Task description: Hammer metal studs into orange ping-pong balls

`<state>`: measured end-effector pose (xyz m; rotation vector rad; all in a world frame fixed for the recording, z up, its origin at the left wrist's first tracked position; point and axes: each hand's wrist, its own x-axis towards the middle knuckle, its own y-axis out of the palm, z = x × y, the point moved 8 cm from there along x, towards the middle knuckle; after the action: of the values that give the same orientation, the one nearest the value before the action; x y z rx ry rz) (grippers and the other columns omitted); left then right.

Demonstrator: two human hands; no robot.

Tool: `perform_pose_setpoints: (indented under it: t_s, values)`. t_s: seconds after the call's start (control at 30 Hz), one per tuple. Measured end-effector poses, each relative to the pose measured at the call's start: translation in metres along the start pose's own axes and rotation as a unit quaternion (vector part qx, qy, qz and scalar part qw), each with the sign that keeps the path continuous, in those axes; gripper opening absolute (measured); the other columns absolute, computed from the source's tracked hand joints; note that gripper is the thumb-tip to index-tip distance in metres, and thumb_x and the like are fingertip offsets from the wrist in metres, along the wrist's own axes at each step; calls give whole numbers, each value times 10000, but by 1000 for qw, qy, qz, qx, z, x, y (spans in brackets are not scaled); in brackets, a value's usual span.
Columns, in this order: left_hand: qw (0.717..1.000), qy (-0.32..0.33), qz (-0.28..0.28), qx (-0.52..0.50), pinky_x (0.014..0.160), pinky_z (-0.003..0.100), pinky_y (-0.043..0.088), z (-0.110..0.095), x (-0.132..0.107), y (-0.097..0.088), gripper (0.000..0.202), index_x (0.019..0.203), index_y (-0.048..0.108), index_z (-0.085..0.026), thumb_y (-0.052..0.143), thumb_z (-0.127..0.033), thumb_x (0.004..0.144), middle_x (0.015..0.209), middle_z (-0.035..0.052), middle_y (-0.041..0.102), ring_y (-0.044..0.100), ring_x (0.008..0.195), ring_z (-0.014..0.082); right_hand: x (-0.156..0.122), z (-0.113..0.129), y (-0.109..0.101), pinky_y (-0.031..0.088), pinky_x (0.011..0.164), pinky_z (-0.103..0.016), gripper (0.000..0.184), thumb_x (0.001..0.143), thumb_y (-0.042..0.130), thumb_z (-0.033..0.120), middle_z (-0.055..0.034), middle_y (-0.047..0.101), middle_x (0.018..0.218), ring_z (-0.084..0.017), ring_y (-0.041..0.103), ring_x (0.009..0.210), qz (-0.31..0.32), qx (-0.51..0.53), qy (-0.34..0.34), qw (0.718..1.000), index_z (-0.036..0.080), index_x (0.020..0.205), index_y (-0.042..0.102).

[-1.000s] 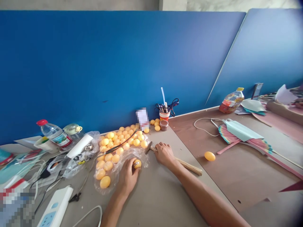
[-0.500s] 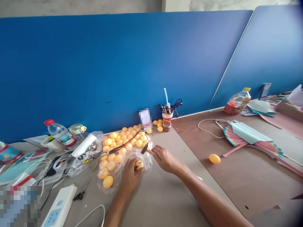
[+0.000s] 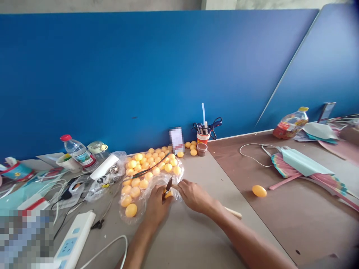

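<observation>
My right hand [image 3: 193, 192] is closed round the wooden handle of a small hammer [image 3: 169, 184], gripping it close to the dark head. The pale handle shows again under my forearm. My left hand [image 3: 158, 203] holds a small orange rounded object [image 3: 168, 194], partly hidden by the fingers and the hammer head. The head is right over that object; whether they touch I cannot tell. Behind and left of my hands lies a clear plastic bag [image 3: 179, 175] with many orange balls [image 3: 135, 192]. A dark cable [image 3: 150, 169] crosses the bag.
A white power strip [image 3: 75, 239], cables and a red-capped bottle [image 3: 80, 153] crowd the left. At the back stand a pen cup [image 3: 203, 138] and a small brown tub [image 3: 202, 150]. One orange ball [image 3: 259, 191] and a folded fan [image 3: 300, 168] lie on the right.
My right hand has lowered the hammer head toward the orange object in my left hand. More handle shows below my right forearm. The view has shifted slightly left.
</observation>
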<state>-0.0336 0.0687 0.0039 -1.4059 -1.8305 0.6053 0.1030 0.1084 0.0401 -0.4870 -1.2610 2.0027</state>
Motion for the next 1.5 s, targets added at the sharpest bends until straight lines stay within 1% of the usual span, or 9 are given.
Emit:
perform_pose_setpoints:
  t_s: [0.13, 0.3, 0.43, 0.6, 0.73, 0.9, 1.03, 1.2, 1.5]
  values:
    - [1000, 3, -12, 8, 762, 369, 501, 0, 0, -1, 127, 908, 613, -202, 546, -250, 811, 890, 45, 621, 594, 855, 219, 0, 2, -3, 374, 652, -254, 282, 1003, 323, 247, -63, 621, 900, -146, 576, 727, -20, 13, -12, 1000, 179, 939, 589]
    - [1000, 3, -9, -1, 813, 365, 500, 2, -1, 1, 207, 989, 621, -215, 552, -200, 795, 955, 47, 637, 600, 920, 220, 1, -4, 4, 341, 613, -262, 248, 990, 353, 238, -78, 637, 859, -158, 577, 707, 15, -17, 4, 1000, 179, 890, 572]
    - [1000, 4, -13, 11, 784, 373, 503, 2, -1, 1, 130, 917, 615, -206, 549, -236, 808, 924, 54, 626, 594, 894, 229, 0, -5, -3, 327, 615, -252, 292, 1014, 297, 277, -62, 639, 871, -151, 587, 717, -23, 12, 18, 999, 188, 905, 553]
    - [1000, -6, -2, 1, 791, 372, 506, 3, 0, 2, 162, 942, 620, -198, 535, -205, 804, 918, 52, 625, 598, 885, 221, -1, -1, 4, 311, 609, -258, 252, 999, 345, 271, -77, 648, 871, -162, 598, 721, 23, -18, 17, 999, 181, 906, 561]
    - [1000, -3, -5, -7, 814, 394, 510, 3, 0, 2, 156, 933, 618, -190, 551, -235, 799, 939, 62, 622, 595, 914, 236, -1, -2, -2, 316, 615, -256, 282, 1012, 321, 295, -66, 648, 857, -162, 605, 730, -15, 1, 27, 1000, 191, 901, 559]
    - [1000, -11, 6, -22, 868, 399, 501, 2, 0, 3, 232, 999, 632, -209, 527, -212, 792, 976, 59, 635, 597, 961, 236, 0, -8, 4, 307, 600, -261, 251, 1003, 357, 296, -73, 656, 858, -165, 605, 723, 15, -12, 45, 999, 184, 892, 552]
    - [1000, -18, -3, -25, 889, 410, 495, 5, 0, 2, 236, 993, 636, -194, 541, -244, 782, 990, 71, 633, 591, 985, 247, -1, -11, -3, 303, 598, -254, 310, 1022, 282, 313, -52, 644, 835, -153, 594, 710, -25, 18, 47, 998, 190, 873, 525]
    - [999, -15, 14, -42, 934, 410, 475, 5, 0, 3, 287, 1061, 635, -209, 536, -234, 793, 1044, 67, 639, 581, 1032, 242, 0, -14, 5, 275, 578, -264, 271, 1002, 333, 291, -63, 639, 812, -162, 584, 692, 16, 2, 54, 998, 186, 850, 531]
    - [996, -23, 3, -88, 940, 426, 472, 6, 2, 0, 256, 1039, 650, -218, 518, -264, 825, 1040, 66, 687, 614, 1032, 252, 2, -13, 7, 260, 570, -256, 287, 1000, 340, 314, -47, 624, 774, -152, 555, 661, -3, 24, 56, 998, 191, 824, 531]
